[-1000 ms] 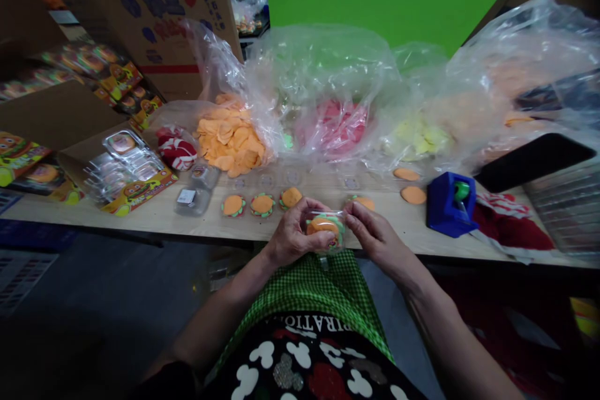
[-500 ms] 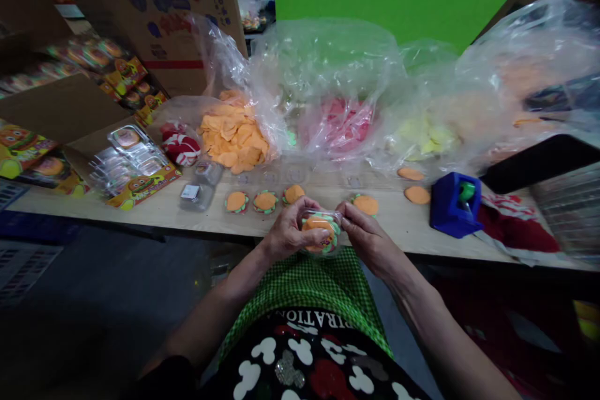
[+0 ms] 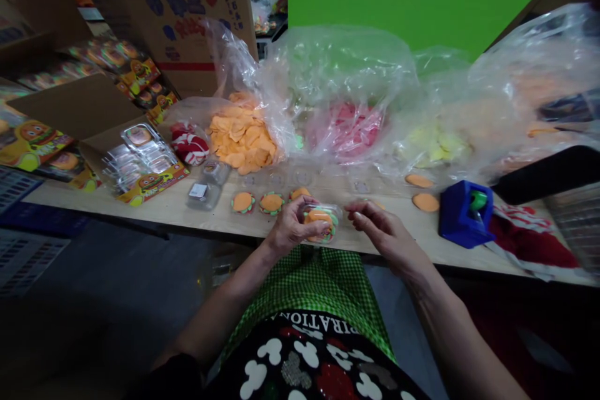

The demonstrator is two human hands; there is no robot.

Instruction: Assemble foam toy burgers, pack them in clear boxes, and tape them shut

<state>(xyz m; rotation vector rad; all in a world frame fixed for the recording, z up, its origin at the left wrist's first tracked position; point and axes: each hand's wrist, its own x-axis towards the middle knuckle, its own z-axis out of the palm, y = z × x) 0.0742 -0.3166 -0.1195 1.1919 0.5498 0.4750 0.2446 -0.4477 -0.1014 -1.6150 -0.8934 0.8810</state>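
Note:
My left hand (image 3: 291, 225) is closed round a clear plastic pack (image 3: 323, 222) with a toy burger in it, orange bun and green frilled edge, the thumb lying across its top. Just right of the pack, and apart from it, my right hand (image 3: 377, 228) has its fingers stretched out and holds nothing I can see. On the table, left of the pack, are burger stacks with orange tops (image 3: 242, 202), (image 3: 272, 203); another stack (image 3: 300, 194) is partly behind my left hand. One more orange piece is mostly hidden behind my right fingers.
Open plastic bags hold orange pieces (image 3: 241, 140), pink pieces (image 3: 351, 130) and yellow pieces (image 3: 435, 142). A display box (image 3: 154, 184) of packs stands left, beside empty clear packs (image 3: 206, 194). Two orange discs (image 3: 425, 202) and a blue tape dispenser (image 3: 464, 215) are on the right.
My right hand has come off the pack and moved a little to the right. The left hand still holds the pack. The view has shifted slightly.

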